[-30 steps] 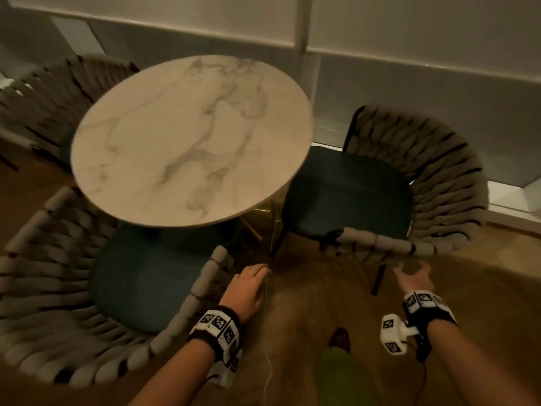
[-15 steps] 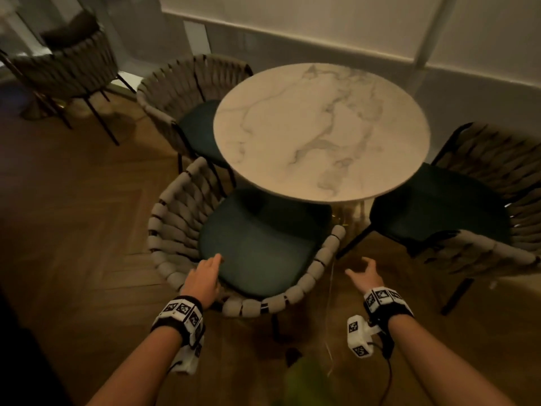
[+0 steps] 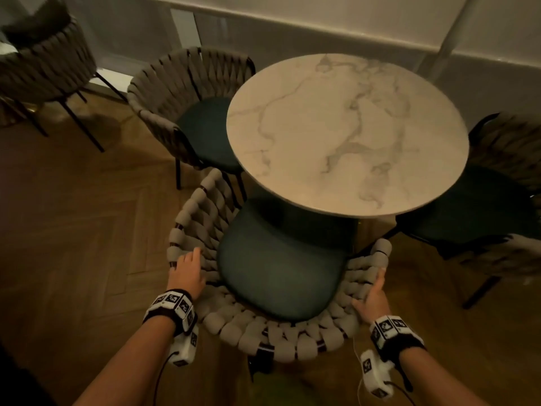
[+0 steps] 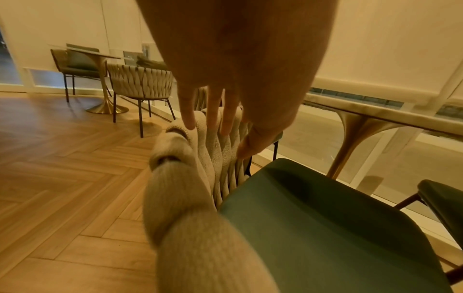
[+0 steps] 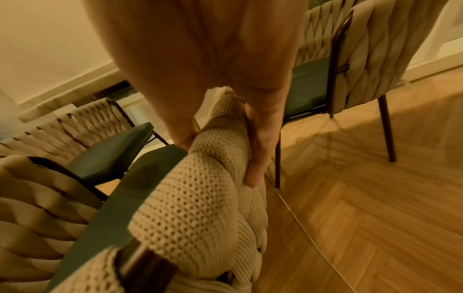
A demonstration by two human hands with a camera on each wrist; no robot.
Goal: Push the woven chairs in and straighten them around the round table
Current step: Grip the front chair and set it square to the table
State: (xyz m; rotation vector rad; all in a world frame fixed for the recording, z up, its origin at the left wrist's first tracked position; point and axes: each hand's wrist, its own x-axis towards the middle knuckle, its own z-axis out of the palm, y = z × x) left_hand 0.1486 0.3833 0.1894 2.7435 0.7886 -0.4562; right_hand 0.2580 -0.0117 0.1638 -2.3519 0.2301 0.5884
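Note:
The round marble table (image 3: 345, 133) stands in the middle. The nearest woven chair (image 3: 263, 335) has a dark green seat (image 3: 278, 271) partly under the tabletop. My left hand (image 3: 187, 268) rests on the left side of its woven rim (image 4: 200, 178). In the left wrist view, the left hand (image 4: 218, 128) lies with straight fingers over the bands. My right hand (image 3: 371, 297) grips the right side of the rim. In the right wrist view, its thumb (image 5: 258, 158) is on the outer face and its fingers (image 5: 180, 134) on the inner face of the band (image 5: 200, 198).
A second woven chair (image 3: 187, 92) stands at the table's far left and a third (image 3: 497, 200) at its right. Another chair (image 3: 44, 63) stands apart at the top left. A thin white cable (image 5: 300, 228) lies on the herringbone wood floor. A wall runs behind the table.
The view has closed in on the near chair. My right hand, free in the air before, now holds the right side of the rim. My left hand has stayed on the left side.

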